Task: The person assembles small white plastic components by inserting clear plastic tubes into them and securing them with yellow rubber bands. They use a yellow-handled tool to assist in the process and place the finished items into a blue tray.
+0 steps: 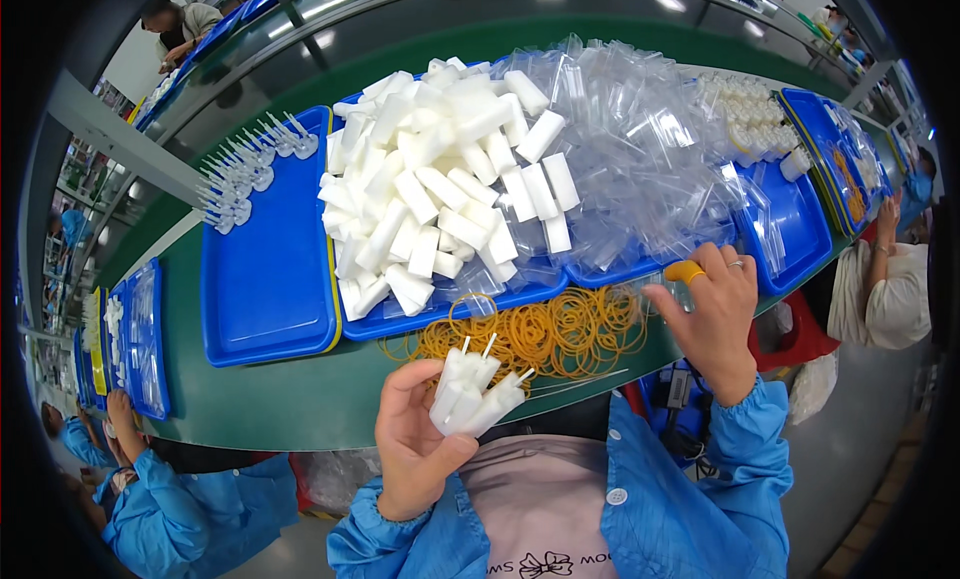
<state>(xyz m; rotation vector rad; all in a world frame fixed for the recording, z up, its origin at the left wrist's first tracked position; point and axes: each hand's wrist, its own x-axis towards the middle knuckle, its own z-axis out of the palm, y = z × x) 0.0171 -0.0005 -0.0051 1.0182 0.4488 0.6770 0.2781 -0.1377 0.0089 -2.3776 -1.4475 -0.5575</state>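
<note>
"How does the left hand sit?"

"The left hand is between six and seven o'clock, fingers curled behind and thumb laid across the near side. Its grip is clamped on a cluster of white pieces, thin stems pointing toward twelve to two o'clock, above the near edge of the bench."

"And the right?"

"The right hand is at three o'clock, back up, knuckles bent, thumb apart from the index finger in its yellow finger cover. Clear plastic shows beneath; I can't tell whether that grip pinches it."

"Between them?"

"Orange rubber bands, heaped."
</note>
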